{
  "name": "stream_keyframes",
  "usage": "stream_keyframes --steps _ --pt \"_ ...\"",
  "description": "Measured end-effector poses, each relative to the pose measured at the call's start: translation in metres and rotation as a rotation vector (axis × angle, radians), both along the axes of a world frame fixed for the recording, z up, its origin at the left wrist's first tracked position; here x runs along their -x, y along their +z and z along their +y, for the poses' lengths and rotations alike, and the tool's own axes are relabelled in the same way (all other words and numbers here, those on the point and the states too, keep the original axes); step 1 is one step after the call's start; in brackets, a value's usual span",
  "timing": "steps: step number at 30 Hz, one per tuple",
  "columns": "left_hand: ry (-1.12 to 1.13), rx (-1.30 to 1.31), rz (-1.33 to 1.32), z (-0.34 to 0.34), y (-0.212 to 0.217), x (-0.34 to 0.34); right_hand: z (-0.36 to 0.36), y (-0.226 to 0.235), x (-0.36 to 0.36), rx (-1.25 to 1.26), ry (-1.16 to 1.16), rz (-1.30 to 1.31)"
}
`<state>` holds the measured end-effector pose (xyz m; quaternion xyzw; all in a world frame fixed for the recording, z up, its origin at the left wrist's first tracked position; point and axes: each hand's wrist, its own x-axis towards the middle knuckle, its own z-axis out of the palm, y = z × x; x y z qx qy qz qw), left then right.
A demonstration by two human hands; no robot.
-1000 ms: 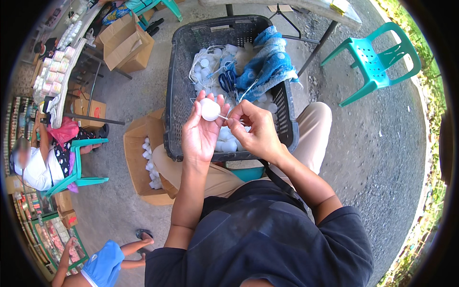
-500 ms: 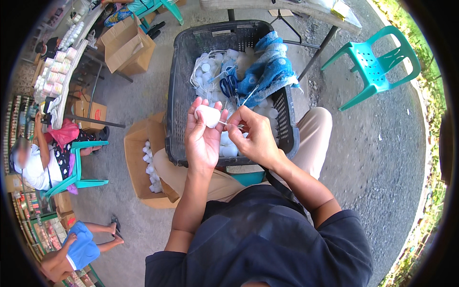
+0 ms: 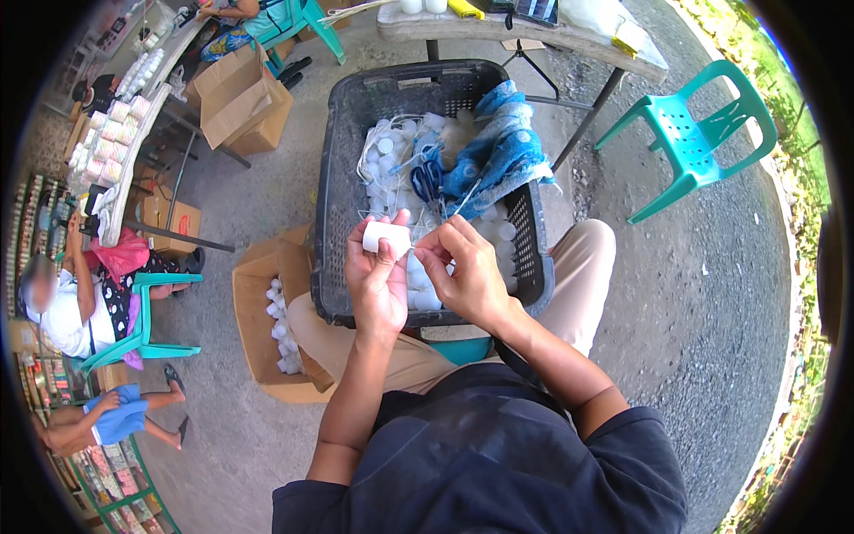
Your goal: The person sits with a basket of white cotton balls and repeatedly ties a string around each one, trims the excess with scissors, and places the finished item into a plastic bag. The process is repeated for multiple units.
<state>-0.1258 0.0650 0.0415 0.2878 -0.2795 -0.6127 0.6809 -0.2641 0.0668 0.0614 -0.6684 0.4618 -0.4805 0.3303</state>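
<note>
In my left hand [image 3: 378,294] a short white candle [image 3: 384,237] lies on its side, held between thumb and fingers over the near part of a black plastic crate [image 3: 322,205]. My right hand [image 3: 473,278] is close beside its end, thumb and forefinger pinched on the thin white wick. Many more white candles [image 3: 425,299] fill the crate below, with loose white strings [image 3: 366,156] among them. Dark blue-handled scissors [image 3: 428,180] and a blue patterned towel [image 3: 498,147] rest on top of the pile.
An open carton [image 3: 258,356] holding white candles stands left of my knee. A green chair [image 3: 689,116] is at right, beside a table [image 3: 534,36] beyond the crate. Two people are at left, one seated near a long table [image 3: 133,151]; another sits at the far left.
The candle has turned so its side and flat end show more. My right fingers have moved closer to it. At lower left, a person in blue shorts has stepped away.
</note>
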Motion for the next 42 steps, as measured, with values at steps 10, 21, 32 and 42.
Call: stream_keyframes --steps 10,21,32,42 --pt "-0.005 0.001 0.092 0.001 -0.003 -0.005 -0.003 -0.007 0.000 0.036 -0.007 -0.135" --pt "-0.014 0.036 0.013 0.001 -0.003 -0.001 0.000 -0.010 0.009 -0.098 0.058 -0.156" --pt "-0.033 0.030 0.028 0.001 -0.001 -0.005 0.002 -0.013 0.011 0.094 0.045 0.046" --pt "-0.007 0.078 -0.105 0.004 -0.007 -0.001 -0.002 -0.016 0.006 0.156 0.034 0.201"
